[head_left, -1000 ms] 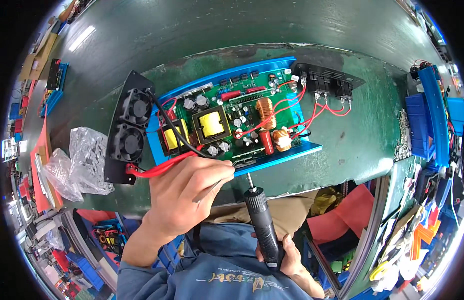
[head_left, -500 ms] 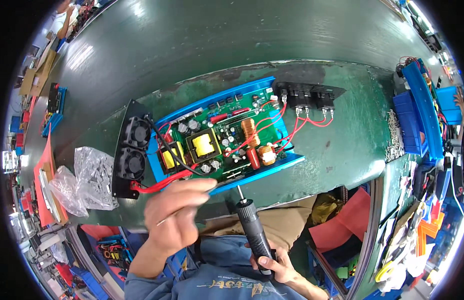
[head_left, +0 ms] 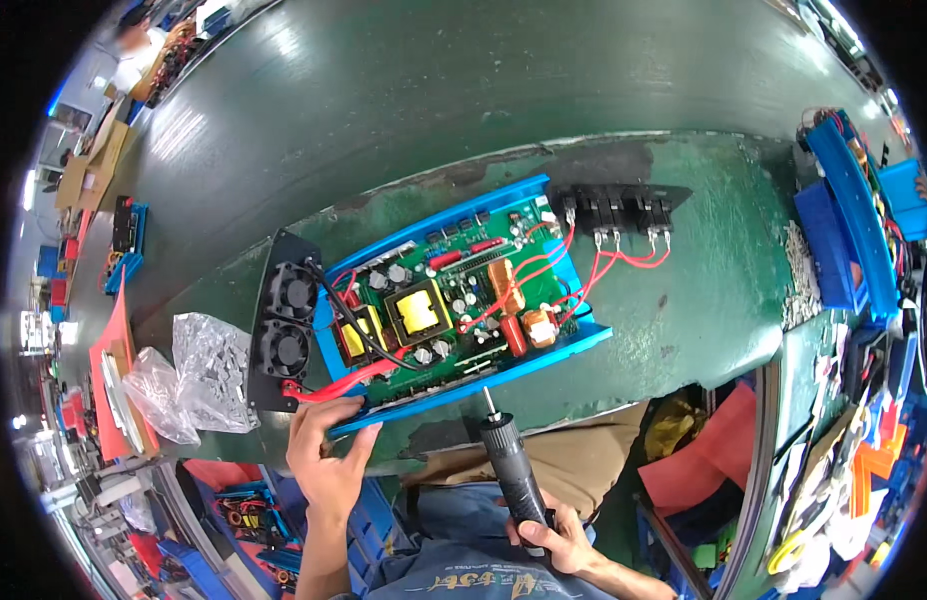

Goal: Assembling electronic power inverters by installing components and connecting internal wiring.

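A blue metal case (head_left: 504,374) with a green circuit board (head_left: 474,290) inside lies tilted on the bench before me. My left hand (head_left: 329,450) grips its near left corner, thumb against the near wall and fingers at the end. In my right hand (head_left: 554,535) is a black electric screwdriver (head_left: 514,465). Its bit points up at the case's near wall, apart from it. A black end panel with two fans (head_left: 289,290) stands at the case's left end, joined by thick red and black wires. Thin red wires run from the board to a black socket panel (head_left: 619,215) at the right.
Clear plastic bags of small parts (head_left: 214,370) lie left of the fan panel. A blue bin (head_left: 829,245), a pile of small screws (head_left: 799,275) and another blue case (head_left: 859,215) are at the right. The bench's front edge is close to my body.
My left hand has come down from above the near wall to grip the case's near left corner. The screwdriver stays in my right hand, its tip slightly farther from the case.
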`<action>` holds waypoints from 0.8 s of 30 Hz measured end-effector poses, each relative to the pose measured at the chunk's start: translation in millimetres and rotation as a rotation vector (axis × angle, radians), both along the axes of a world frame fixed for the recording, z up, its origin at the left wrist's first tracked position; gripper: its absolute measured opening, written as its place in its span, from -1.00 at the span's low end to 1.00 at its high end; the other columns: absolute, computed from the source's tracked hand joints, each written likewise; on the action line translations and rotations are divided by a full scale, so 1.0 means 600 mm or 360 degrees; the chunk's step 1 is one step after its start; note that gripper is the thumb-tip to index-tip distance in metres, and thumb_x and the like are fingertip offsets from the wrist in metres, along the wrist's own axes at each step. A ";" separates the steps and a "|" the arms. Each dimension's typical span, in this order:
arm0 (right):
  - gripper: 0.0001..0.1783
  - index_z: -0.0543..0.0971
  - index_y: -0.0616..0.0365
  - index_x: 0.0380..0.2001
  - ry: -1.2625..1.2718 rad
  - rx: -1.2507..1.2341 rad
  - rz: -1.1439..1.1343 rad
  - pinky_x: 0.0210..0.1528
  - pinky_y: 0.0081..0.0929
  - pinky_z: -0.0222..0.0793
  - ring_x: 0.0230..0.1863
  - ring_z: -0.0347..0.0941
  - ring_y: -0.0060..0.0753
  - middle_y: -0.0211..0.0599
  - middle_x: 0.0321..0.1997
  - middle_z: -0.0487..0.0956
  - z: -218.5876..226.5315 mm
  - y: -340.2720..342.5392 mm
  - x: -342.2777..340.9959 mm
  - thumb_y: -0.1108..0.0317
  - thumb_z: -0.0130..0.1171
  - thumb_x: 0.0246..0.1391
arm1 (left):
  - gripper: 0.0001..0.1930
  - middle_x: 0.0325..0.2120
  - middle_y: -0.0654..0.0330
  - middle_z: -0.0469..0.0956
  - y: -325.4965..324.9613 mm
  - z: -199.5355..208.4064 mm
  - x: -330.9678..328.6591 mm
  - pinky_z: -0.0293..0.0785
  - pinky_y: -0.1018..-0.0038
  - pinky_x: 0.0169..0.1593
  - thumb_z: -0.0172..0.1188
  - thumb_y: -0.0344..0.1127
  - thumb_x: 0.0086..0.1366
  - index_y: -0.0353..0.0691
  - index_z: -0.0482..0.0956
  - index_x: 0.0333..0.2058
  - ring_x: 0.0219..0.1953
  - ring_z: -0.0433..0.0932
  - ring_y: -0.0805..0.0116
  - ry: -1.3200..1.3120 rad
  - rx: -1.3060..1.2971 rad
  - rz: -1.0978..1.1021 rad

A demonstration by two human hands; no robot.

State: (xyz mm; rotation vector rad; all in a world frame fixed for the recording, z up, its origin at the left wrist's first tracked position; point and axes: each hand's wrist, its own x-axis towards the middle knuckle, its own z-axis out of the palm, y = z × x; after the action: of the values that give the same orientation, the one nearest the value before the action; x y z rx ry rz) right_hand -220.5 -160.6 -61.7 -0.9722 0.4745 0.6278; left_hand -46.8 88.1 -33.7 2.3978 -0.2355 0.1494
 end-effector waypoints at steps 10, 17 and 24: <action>-0.49 0.46 0.16 0.12 0.0041 -0.0003 -0.0050 -0.38 -0.58 0.31 -0.47 0.38 -0.55 -0.38 -0.34 0.55 0.023 -0.002 0.016 0.02 0.14 0.29 | -0.70 -0.26 0.05 0.71 0.001 0.003 0.010 0.48 0.35 -0.02 0.56 -0.45 -0.04 -0.30 0.62 -0.35 -0.14 0.64 0.16 0.0154 0.0026 -0.0020; -0.52 0.53 0.16 -0.07 -0.0232 -0.0362 -0.0140 -0.34 -0.48 0.30 -0.40 0.39 -0.50 -0.47 -0.42 0.50 0.018 -0.007 0.034 0.03 0.34 0.11 | -0.68 -0.20 0.08 0.67 0.042 -0.012 -0.005 0.30 0.52 -0.39 0.50 -0.39 -0.11 -0.32 0.64 -0.33 -0.45 0.46 0.43 0.0182 0.0166 -0.0023; -0.24 0.40 0.32 0.22 -0.0086 -0.0186 -0.0094 -0.29 -0.50 0.28 -0.27 0.33 -0.56 -0.38 -0.14 0.48 -0.034 -0.012 -0.016 0.08 0.43 0.09 | -0.71 -0.27 -0.06 0.59 0.025 -0.001 -0.004 0.44 0.26 0.01 0.30 -0.41 -0.21 -0.42 0.59 -0.42 -0.14 0.55 0.08 0.0436 0.0009 0.0229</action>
State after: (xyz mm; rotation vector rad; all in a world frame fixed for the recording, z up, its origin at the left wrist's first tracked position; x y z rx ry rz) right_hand -229.9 -167.8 -82.4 -1.0792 0.4942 0.5235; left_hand -49.0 103.4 -34.5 2.4074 0.0637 -0.1142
